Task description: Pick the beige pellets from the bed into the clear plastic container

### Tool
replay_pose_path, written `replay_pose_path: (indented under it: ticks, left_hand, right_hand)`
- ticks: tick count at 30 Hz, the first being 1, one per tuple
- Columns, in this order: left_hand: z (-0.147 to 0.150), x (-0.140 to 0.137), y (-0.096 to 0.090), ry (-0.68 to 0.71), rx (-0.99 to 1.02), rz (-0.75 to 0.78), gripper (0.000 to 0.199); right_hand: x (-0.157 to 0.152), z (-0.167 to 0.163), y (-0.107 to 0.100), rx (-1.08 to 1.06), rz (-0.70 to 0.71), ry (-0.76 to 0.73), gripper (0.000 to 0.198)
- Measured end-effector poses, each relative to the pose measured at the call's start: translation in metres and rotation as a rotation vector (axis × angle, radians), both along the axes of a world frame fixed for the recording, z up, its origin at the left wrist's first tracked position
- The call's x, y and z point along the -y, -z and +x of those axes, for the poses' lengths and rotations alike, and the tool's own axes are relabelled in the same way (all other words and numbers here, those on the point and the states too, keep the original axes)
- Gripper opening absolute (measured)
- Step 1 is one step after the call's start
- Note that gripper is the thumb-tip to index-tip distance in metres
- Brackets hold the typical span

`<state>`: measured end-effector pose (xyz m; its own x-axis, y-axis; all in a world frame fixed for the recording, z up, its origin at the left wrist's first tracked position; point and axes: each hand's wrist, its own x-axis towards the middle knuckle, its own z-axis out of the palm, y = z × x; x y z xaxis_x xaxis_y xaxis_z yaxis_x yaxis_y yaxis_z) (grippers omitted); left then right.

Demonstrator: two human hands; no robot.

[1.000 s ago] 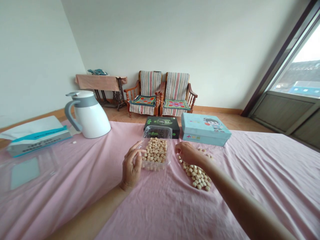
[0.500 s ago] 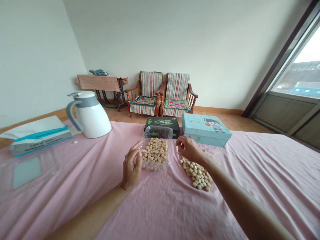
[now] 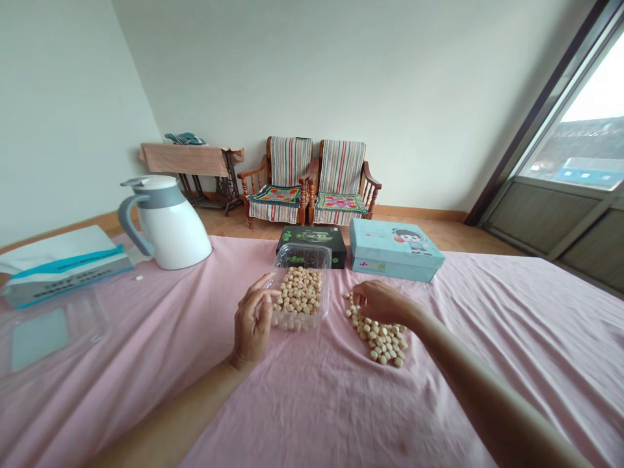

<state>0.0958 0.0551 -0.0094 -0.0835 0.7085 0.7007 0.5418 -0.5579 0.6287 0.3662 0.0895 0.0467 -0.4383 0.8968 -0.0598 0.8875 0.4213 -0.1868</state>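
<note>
A clear plastic box (image 3: 324, 312) holds many small round tan pieces (image 3: 299, 290), possibly nuts or little biscuits. At its left side my left hand (image 3: 251, 322) has thumb and fingers closed about the rim. To the right of the box, a loose pile of similar pale pieces (image 3: 384, 341) lies directly on the cloth. My right hand (image 3: 381, 301) is over the far part of this pile, fingers curled downward and pressed together. Whatever may be between those fingertips is hidden.
Behind the plastic box stand a black box (image 3: 312, 235) and a light blue box (image 3: 397, 244). On the left are a white jug (image 3: 176, 227), a tissue pack (image 3: 68, 273) and a clear lid (image 3: 53, 335). A pink cloth (image 3: 302, 403) covers the table.
My right hand has come down and slightly right, from beside the blue box onto the far end of the pile. My left hand stays at the plastic box. The view has shifted slightly.
</note>
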Motion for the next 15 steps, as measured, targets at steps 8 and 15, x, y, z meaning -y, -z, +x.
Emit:
replay_pose_path:
  ticks: [8,15]
  left_hand:
    - [-0.001,-0.001,0.002,0.005,-0.003,-0.012,0.031]
    - [-0.002,0.0,0.002,0.001,-0.004,-0.016,0.031]
  right_hand:
    - [0.004,0.0,0.01,-0.008,0.05,0.04,0.018]
    - [-0.008,-0.029,-0.016,-0.537,0.156,0.012,0.014]
